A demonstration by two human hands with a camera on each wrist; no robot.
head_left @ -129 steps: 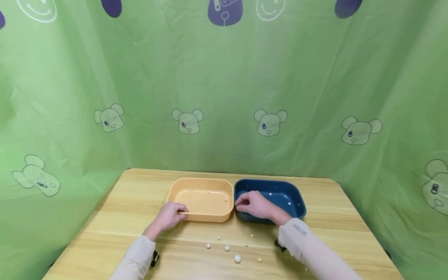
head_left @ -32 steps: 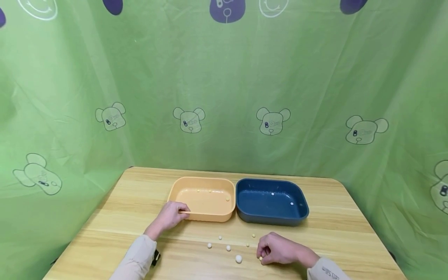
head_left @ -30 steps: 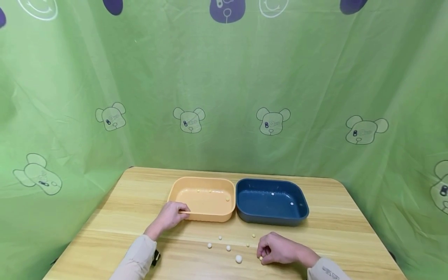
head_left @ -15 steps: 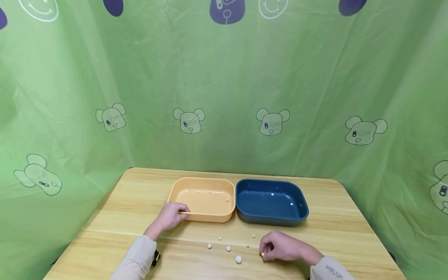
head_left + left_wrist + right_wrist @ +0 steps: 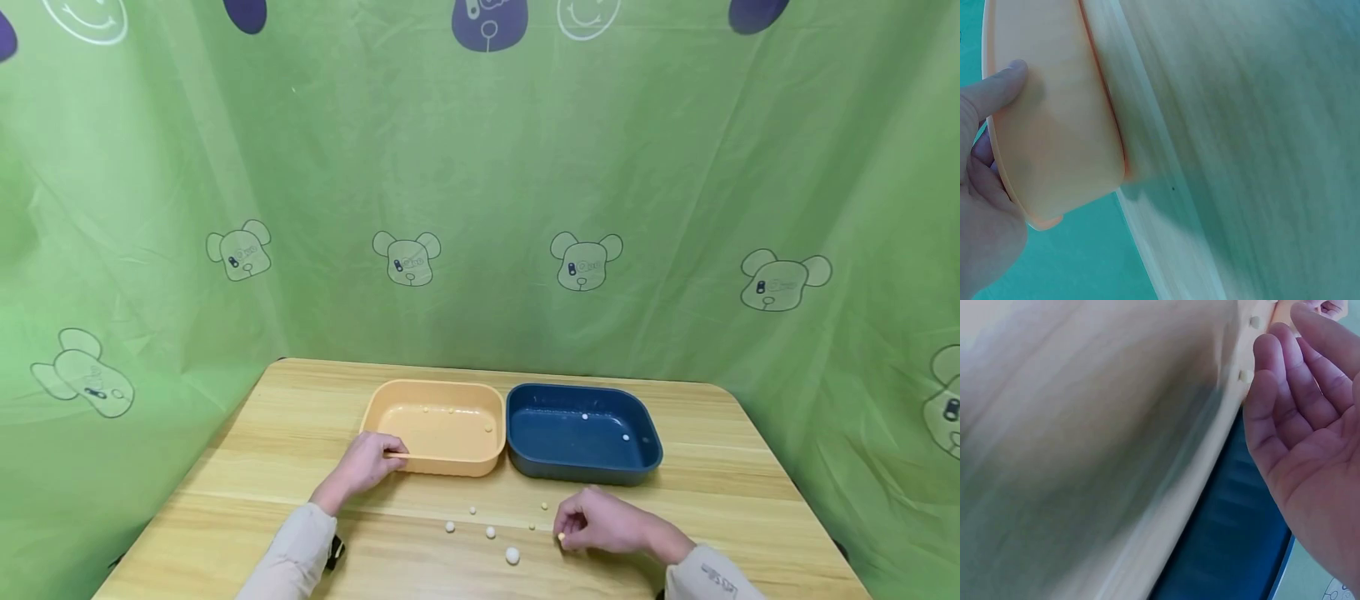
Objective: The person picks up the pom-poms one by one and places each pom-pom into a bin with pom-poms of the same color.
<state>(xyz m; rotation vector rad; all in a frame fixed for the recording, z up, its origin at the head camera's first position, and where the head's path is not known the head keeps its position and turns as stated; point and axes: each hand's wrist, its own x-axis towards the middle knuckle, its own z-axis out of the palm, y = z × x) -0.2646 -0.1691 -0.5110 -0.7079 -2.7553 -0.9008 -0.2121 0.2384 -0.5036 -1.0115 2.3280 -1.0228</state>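
My left hand [image 5: 365, 468] grips the front rim of a peach-orange box [image 5: 442, 467] near its left corner; in the left wrist view the thumb [image 5: 1007, 87] lies over the wall. In front of the dark blue box [image 5: 585, 471], my right hand [image 5: 606, 522] pinches a small yellow ball [image 5: 562, 537] between thumb and fingertips, a little above the table. The right wrist view does not show that ball clearly. To the left of the right hand lie two small yellow balls, one [image 5: 544, 506] behind the other [image 5: 532, 526], and several white balls, the biggest [image 5: 512, 556] nearest me.
Both boxes stand side by side on the wooden table [image 5: 247, 467]. Three yellowish balls lie in the orange box, including one at its right [image 5: 488, 428]. Two white balls, one [image 5: 585, 417] farther back, lie in the blue box. A green curtain [image 5: 480, 317] hangs behind.
The right hand has come from over the blue box down to the table and taken hold of the yellow ball. It has since risen slightly toward the boxes. The left hand stays put.
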